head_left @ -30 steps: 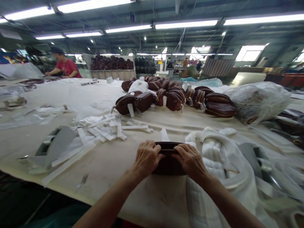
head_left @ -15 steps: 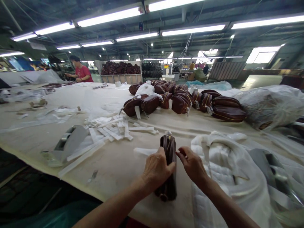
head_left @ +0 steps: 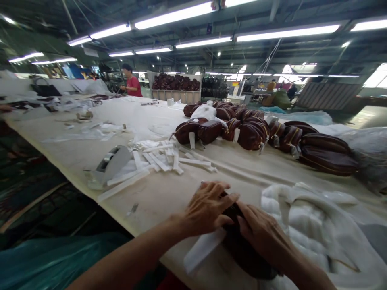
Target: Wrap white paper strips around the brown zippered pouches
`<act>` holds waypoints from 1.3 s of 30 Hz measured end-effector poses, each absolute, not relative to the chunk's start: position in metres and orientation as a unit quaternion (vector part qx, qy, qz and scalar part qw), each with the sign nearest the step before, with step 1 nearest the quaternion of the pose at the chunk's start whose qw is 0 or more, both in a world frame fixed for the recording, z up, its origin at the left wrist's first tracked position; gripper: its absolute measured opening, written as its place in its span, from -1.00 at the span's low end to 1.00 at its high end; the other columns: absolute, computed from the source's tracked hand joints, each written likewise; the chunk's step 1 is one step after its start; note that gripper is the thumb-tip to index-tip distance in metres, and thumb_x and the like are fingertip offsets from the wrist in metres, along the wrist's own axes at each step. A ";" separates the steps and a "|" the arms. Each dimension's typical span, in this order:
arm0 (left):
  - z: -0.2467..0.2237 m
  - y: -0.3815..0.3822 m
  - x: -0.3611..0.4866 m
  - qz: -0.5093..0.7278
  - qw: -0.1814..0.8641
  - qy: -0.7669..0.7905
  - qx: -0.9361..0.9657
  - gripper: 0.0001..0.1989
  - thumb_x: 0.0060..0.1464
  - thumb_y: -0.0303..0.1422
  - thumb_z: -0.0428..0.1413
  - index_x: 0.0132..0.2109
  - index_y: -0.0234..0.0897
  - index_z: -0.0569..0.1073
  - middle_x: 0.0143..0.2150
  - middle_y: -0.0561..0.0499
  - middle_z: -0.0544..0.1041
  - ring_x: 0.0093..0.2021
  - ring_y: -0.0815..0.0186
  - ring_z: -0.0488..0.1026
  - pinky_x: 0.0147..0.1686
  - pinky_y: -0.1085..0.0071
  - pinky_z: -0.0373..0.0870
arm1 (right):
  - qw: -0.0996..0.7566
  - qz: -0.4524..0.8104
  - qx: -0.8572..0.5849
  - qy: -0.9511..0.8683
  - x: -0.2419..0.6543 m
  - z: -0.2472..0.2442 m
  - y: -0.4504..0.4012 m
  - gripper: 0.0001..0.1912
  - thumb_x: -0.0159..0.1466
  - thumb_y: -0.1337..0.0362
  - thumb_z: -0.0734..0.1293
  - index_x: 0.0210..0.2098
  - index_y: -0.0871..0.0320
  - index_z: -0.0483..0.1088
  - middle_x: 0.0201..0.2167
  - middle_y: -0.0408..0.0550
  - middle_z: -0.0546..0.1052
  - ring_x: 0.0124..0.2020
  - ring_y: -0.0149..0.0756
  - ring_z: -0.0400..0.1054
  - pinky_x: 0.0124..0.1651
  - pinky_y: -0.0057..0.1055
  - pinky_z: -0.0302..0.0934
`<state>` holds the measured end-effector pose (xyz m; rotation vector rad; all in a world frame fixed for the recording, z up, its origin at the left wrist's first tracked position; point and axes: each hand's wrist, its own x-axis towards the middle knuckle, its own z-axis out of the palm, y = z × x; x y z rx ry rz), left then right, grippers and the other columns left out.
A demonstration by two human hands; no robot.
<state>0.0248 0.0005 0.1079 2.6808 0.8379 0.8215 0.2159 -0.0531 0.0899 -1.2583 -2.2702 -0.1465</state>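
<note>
The soft, light dark brown leather pouch [head_left: 242, 245] is pressed flat under the spread fingers of the left hand [head_left: 208, 209] and right hand [head_left: 264, 233], and is probably best held by its sides.

We are in a bag-making factory hall. A long cloth-covered surface [head_left: 99, 121] runs from the lower centre to the upper left, strewn with white strips [head_left: 160, 157]. Rows of finished dark brown pouches [head_left: 250, 133] lie right of centre, more fill a bin [head_left: 175, 90] behind. Fluorescent tube lights [head_left: 172, 16] line the bare ceiling, and a worker in red [head_left: 132, 83] stands far upper left.
</note>
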 end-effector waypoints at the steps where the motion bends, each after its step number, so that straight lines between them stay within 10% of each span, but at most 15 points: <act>1: 0.104 0.011 0.025 0.267 0.049 0.249 0.930 -0.43 0.00 -0.16 0.24 0.12 -0.25 0.31 0.10 -0.20 0.37 0.13 0.03 0.27 0.12 0.03 0.18 | 0.271 -0.088 -0.443 -0.850 0.215 0.088 -0.052 -0.71 0.31 0.38 0.08 -0.06 0.29 0.31 -0.38 0.07 0.55 -0.42 -0.23 0.47 -0.38 -0.34 0.37; 11: 0.075 0.039 0.005 0.245 -0.065 0.258 0.932 -0.57 0.23 -0.05 -0.10 -0.28 -0.37 0.35 -0.36 -0.05 0.42 -0.33 0.22 0.36 -0.30 0.32 0.28 | 0.293 -0.111 -0.403 -0.860 0.212 0.082 -0.025 -0.74 0.35 0.28 0.12 -0.02 0.21 0.28 -0.28 0.07 0.55 -0.31 -0.25 0.49 -0.28 -0.38 0.41; 19: 0.088 0.034 -0.012 0.191 -0.051 0.246 0.949 -0.71 0.26 -0.27 -0.03 -0.02 -0.43 0.26 -0.27 -0.06 0.43 -0.31 0.24 0.37 -0.34 0.30 0.28 | 0.215 0.286 -0.396 -0.845 0.198 0.110 0.043 -0.69 0.35 0.13 0.14 -0.31 0.13 0.43 -0.38 -0.06 0.55 -0.34 -0.32 0.47 -0.28 -0.48 0.38; 26: 0.065 0.045 -0.005 0.300 -0.127 0.231 0.917 -0.66 0.22 -0.20 0.01 -0.09 -0.47 0.29 -0.41 0.02 0.40 -0.46 0.32 0.36 -0.49 0.35 0.22 | 0.078 0.009 -0.427 -0.901 0.155 0.047 0.186 -0.75 0.24 0.44 0.24 -0.12 0.20 0.44 0.07 0.11 0.43 0.06 -0.18 0.35 0.07 -0.28 0.24; 31: 0.048 0.054 0.000 0.326 -0.209 0.216 0.896 -0.85 0.15 -0.43 0.07 -0.14 -0.41 0.31 -0.49 0.12 0.32 -0.58 0.41 0.28 -0.60 0.42 0.10 | 0.076 -0.029 -0.463 -0.883 0.128 0.008 0.222 -0.56 0.16 0.63 0.14 -0.02 0.31 0.38 -0.09 0.26 0.51 -0.09 -0.14 0.43 -0.04 -0.22 0.29; 39: 0.062 0.042 -0.010 0.340 -0.119 0.231 0.904 -0.75 0.24 -0.29 -0.05 -0.09 -0.44 0.29 -0.36 -0.03 0.43 -0.42 0.31 0.40 -0.45 0.36 0.31 | 0.130 -0.006 -0.541 -0.831 0.157 0.020 0.203 -0.78 0.22 0.45 0.18 -0.31 0.16 0.45 -0.37 0.01 0.58 -0.35 -0.26 0.45 -0.28 -0.42 0.28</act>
